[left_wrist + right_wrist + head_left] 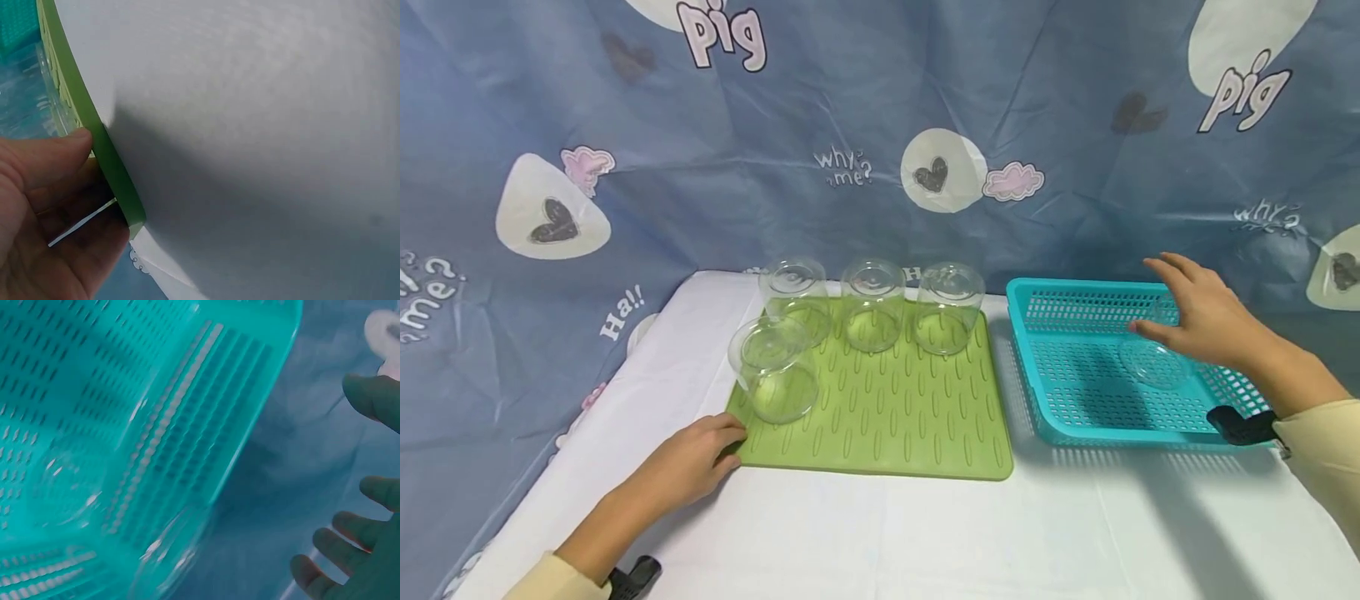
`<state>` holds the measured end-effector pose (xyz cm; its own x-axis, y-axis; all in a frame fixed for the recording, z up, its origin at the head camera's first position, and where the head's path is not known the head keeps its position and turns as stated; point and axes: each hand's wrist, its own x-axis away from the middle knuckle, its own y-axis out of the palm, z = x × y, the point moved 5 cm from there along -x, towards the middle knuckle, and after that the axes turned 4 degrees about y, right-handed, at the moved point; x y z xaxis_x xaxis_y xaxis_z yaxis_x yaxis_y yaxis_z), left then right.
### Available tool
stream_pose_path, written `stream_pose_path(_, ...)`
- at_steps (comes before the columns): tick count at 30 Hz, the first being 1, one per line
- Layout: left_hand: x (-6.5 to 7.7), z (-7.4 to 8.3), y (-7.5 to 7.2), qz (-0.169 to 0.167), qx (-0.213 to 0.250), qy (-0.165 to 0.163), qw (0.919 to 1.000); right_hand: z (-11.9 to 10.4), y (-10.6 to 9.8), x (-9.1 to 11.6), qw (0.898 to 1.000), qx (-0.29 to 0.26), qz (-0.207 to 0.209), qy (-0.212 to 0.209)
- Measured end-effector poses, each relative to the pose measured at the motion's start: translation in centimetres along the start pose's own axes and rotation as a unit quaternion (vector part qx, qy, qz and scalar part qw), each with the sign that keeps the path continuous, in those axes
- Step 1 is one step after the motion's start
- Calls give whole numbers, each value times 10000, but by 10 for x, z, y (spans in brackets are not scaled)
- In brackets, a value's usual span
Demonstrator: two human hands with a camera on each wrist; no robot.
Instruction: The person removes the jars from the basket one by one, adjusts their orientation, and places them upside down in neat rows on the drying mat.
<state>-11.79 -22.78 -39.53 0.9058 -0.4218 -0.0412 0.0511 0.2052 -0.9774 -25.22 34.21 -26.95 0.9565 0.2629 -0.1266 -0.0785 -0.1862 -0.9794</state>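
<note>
My left hand [700, 454] holds the near left corner of a green ridged drying mat [895, 425]. In the left wrist view the thumb [62, 150] presses on the mat's edge and the other fingers curl around the corner. Just beyond that hand, a clear glass [778, 375] stands on the mat's left side. My right hand [1217, 321] is over the right part of a turquoise basket [1037, 408], its fingers spread and nothing in its grasp. Beneath those fingers, another clear glass [1153, 367] sits in the basket, partly hidden by the hand.
Along the mat's back edge stand three more clear glasses, on the left [793, 300], in the middle [872, 308] and on the right [947, 312]. A white cloth [880, 533] covers the table. Directly behind hangs a blue printed sheet [865, 100].
</note>
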Motion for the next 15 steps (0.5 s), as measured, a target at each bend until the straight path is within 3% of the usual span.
stream_pose_path(8,-2,1,-1,19,-39,41,10000,63,12,5,9886,215,-962,1134)
stream_pose_path(15,-3,0,0,-60,-26,-14,10000,91,17,5,9735,-253,-1367,1817)
